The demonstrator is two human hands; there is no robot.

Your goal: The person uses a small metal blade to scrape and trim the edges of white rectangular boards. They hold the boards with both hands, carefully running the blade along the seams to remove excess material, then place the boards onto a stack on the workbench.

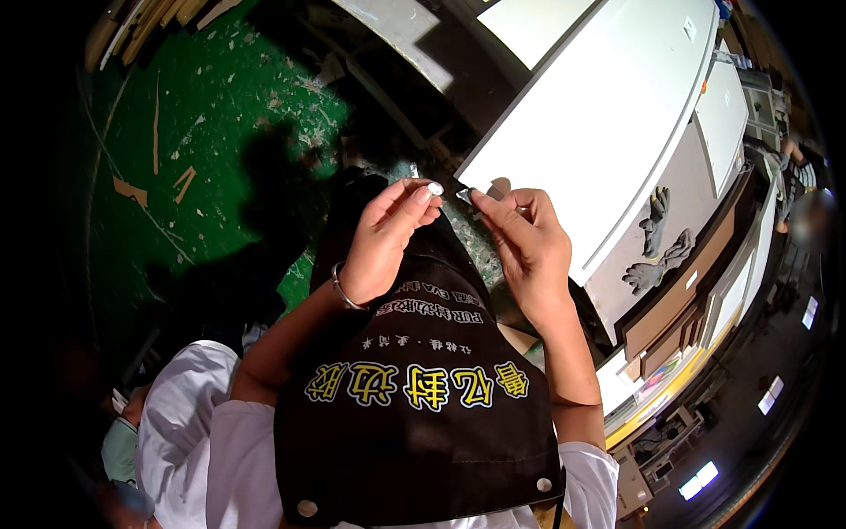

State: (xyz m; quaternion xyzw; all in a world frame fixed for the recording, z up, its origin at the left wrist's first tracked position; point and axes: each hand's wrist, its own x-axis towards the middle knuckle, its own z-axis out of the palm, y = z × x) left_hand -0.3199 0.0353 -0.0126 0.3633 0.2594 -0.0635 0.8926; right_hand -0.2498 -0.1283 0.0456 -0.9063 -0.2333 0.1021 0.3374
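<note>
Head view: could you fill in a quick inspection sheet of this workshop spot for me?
Surface: white panel, bare in the middle.
Job's things: small white disc at left hand fingertips; small shiny piece pinched by right hand.
Clutter: grey gloves on a lower board; wood scraps on green floor.
Hands: both raised, close together.
Cables: nothing seen.
Surroundings: stacked boards; black apron.

To the right of the right hand (pixel 527 247) the white panel's (pixel 608 115) edge and grey gloves (pixel 656 242) block passage, while left of the left hand (pixel 383 240) open green floor (pixel 189 150) holds only wood scraps (pixel 132 190).
</note>
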